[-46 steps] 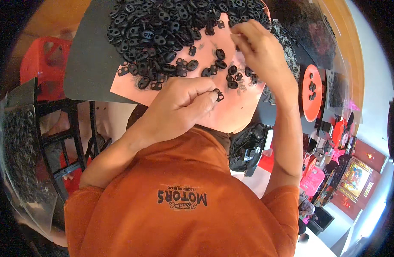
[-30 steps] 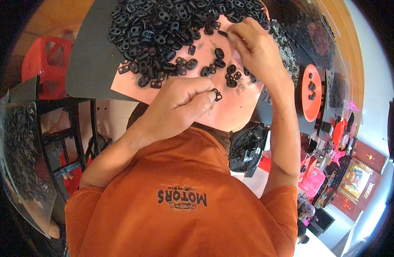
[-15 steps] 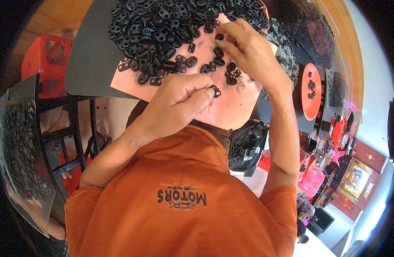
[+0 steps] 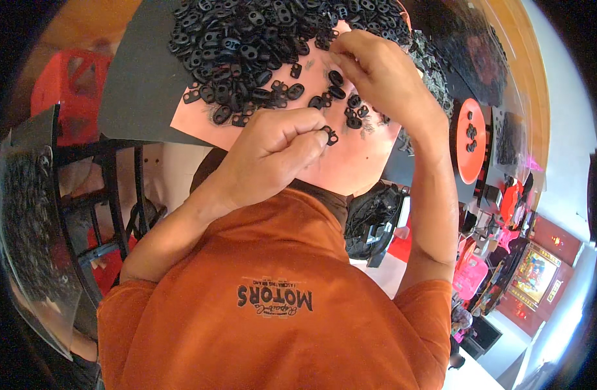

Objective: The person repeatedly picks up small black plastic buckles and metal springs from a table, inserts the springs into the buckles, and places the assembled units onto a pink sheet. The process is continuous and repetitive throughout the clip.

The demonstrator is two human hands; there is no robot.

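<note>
Between the thumb and curled fingers of my left hand (image 4: 269, 153) sits a small black two-holed cord lock part (image 4: 330, 135), its holed end sticking out. My right hand (image 4: 393, 81) is closed in a pinch above the pink sheet (image 4: 350, 166), fingertips near the edge of the heap. Whatever it may hold is hidden by the fingers. A large heap of black oval cord locks (image 4: 227, 49) covers the far left and middle of the sheet. Several loose pieces (image 4: 354, 110) lie scattered between my hands.
Small grey metallic parts (image 4: 431, 71) are piled beyond my right wrist. An orange plate (image 4: 469, 162) farther right holds a few black pieces. The dark tabletop (image 4: 136, 97) shows at left, with a red plastic stool (image 4: 64, 97) beyond it.
A black piece seen at my right fingertips is now out of sight, and those fingers have drawn closer together. My left hand keeps its hold almost unmoved.
</note>
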